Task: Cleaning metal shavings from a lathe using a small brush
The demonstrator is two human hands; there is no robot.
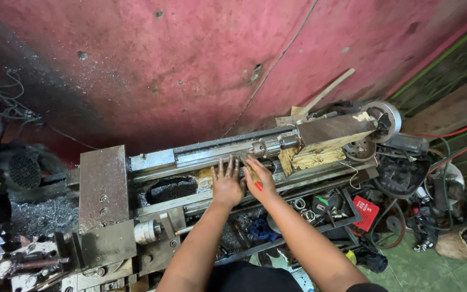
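Observation:
My left hand [226,183] lies flat on the lathe bed [190,186], fingers spread, holding nothing. My right hand [259,177] rests just beside it on the bed, curled over a small object with a red end near the palm. What that object is I cannot make out. A drill chuck [266,147] on the tailstock [333,132] sits just behind and to the right of both hands. The grey carriage block [102,186] stands to the left of my left hand.
A pink wall [190,59] rises behind the machine. A handwheel [385,120] caps the right end. Metal shavings [41,216] pile at the left. A tray below holds rings and tools, with a red box [365,212]. Cables and clutter lie on the floor at right.

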